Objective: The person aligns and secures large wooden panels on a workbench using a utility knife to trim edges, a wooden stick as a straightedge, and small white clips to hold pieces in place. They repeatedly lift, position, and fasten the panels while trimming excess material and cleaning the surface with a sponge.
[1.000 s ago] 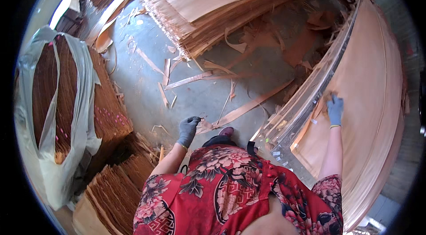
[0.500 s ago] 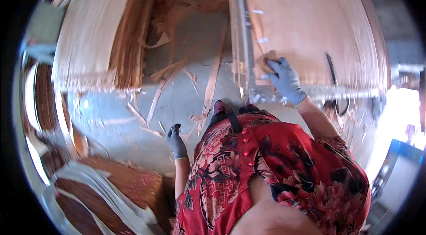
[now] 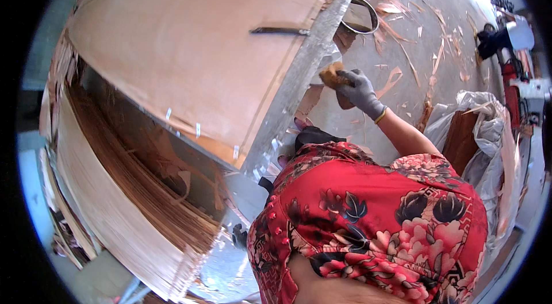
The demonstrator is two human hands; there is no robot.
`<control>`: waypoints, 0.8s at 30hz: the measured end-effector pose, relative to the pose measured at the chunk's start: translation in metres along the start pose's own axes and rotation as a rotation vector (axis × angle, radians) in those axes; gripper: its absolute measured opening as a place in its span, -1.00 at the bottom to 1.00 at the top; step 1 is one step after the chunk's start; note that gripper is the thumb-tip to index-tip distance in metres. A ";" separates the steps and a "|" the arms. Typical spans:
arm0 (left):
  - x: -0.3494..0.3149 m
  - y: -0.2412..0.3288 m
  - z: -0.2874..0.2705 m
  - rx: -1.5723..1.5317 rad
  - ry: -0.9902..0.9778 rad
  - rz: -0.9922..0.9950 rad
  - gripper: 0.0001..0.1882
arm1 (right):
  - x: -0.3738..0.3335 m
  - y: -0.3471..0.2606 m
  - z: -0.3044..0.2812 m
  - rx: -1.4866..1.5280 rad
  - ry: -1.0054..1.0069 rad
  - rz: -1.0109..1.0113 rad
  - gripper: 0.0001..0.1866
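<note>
My right hand (image 3: 362, 94), in a grey glove, is closed on a yellow-brown sponge-like pad (image 3: 332, 75). It is just off the grey metal edge (image 3: 287, 88) of the worktable. A wide, thin wood veneer sheet (image 3: 190, 39) covers the table, with small white tape pieces (image 3: 198, 130) near its edge. Across the sheet's border lies a dark, narrow blade-like tool (image 3: 279, 31). Of my left hand (image 3: 239, 236), only dark glove fingertips show beside my red flowered top; whether they hold anything is hidden.
A round-rimmed container (image 3: 361, 16) is beyond the table edge. Veneer scraps (image 3: 391, 80) litter the concrete floor. A second veneer stack (image 3: 138, 206) stands at the lower left. At right, clear plastic wrapping (image 3: 483, 123) surrounds brown wood pieces.
My view and body have turned to the right. My right hand has come off the veneer sheet and past the table edge with the pad. My left hand is now mostly hidden.
</note>
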State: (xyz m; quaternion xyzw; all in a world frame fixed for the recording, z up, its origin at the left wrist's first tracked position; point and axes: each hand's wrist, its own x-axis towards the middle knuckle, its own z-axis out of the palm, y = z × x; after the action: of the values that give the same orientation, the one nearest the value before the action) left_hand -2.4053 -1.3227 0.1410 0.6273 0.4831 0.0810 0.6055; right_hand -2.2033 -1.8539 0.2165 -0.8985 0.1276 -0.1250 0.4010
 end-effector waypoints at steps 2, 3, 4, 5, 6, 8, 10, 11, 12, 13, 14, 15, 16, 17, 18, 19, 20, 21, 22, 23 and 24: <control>-0.010 0.021 0.013 0.067 -0.024 0.026 -0.83 | 0.022 0.036 -0.012 -0.036 0.084 0.152 -0.60; -0.014 0.032 0.019 0.097 -0.039 0.035 -0.83 | 0.036 0.055 -0.017 0.016 0.131 0.171 -0.60; -0.018 0.041 0.032 0.125 -0.047 0.049 -0.82 | 0.059 0.068 -0.024 -0.023 0.175 0.172 -0.60; -0.023 0.049 0.041 0.156 -0.058 0.053 -0.82 | 0.078 0.075 -0.038 -0.076 0.221 0.177 -0.60; -0.028 0.057 0.052 0.180 -0.067 0.056 -0.82 | 0.103 0.097 -0.049 -0.042 0.237 0.207 -0.61; -0.039 0.062 0.078 0.220 -0.078 0.049 -0.82 | 0.158 0.122 -0.074 -0.090 0.307 0.142 -0.62; -0.050 0.066 0.099 0.256 -0.071 0.032 -0.82 | 0.207 0.136 -0.091 -0.238 0.277 0.203 -0.61; -0.054 0.065 0.109 0.262 -0.066 0.024 -0.82 | 0.230 0.147 -0.096 -0.296 0.290 0.171 -0.60; -0.058 0.064 0.119 0.271 -0.063 0.015 -0.82 | 0.250 0.157 -0.100 -0.345 0.151 0.194 -0.62; -0.062 0.064 0.124 0.286 -0.059 0.006 -0.82 | 0.266 0.164 -0.093 -0.428 0.026 0.218 -0.60; -0.067 0.063 0.128 0.297 -0.045 -0.012 -0.82 | 0.271 0.173 -0.095 -0.425 -0.108 0.237 -0.59; -0.069 0.062 0.133 0.301 -0.044 -0.031 -0.82 | 0.275 0.180 -0.095 -0.424 -0.244 0.254 -0.57; -0.074 0.063 0.130 0.299 -0.032 -0.035 -0.82 | 0.280 0.191 -0.088 -0.470 -0.158 0.427 -0.56; -0.074 0.065 0.133 0.298 -0.041 -0.040 -0.82 | 0.288 0.214 -0.089 -0.422 0.150 0.405 -0.56; -0.085 0.066 0.119 0.296 0.020 -0.046 -0.82 | 0.292 0.179 -0.084 -0.526 0.158 0.241 -0.58; -0.094 0.067 0.106 0.289 0.053 -0.050 -0.82 | 0.291 0.138 -0.078 -0.352 0.358 0.112 -0.66; -0.100 0.068 0.095 0.289 0.072 -0.048 -0.81 | 0.292 0.116 -0.079 -0.147 0.364 -0.018 -0.73; -0.109 0.064 0.083 0.287 0.089 -0.045 -0.81 | 0.293 0.091 -0.069 -0.122 0.422 -0.081 -0.75; -0.120 0.064 0.066 0.303 0.103 -0.039 -0.81 | 0.283 0.040 -0.063 -0.078 0.367 -0.173 -0.76; -0.124 0.065 0.054 0.347 0.078 -0.005 -0.81 | 0.272 0.003 -0.061 -0.060 0.275 -0.232 -0.77; -0.138 0.067 0.036 0.393 0.087 0.041 -0.81 | 0.262 -0.026 -0.044 0.022 0.123 -0.327 -0.75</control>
State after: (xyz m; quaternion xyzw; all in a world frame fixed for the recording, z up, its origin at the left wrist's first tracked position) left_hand -2.4188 -1.4310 0.2550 0.7391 0.5024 0.0247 0.4480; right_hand -1.9686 -1.9538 0.2965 -0.8935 0.0028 -0.2446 0.3765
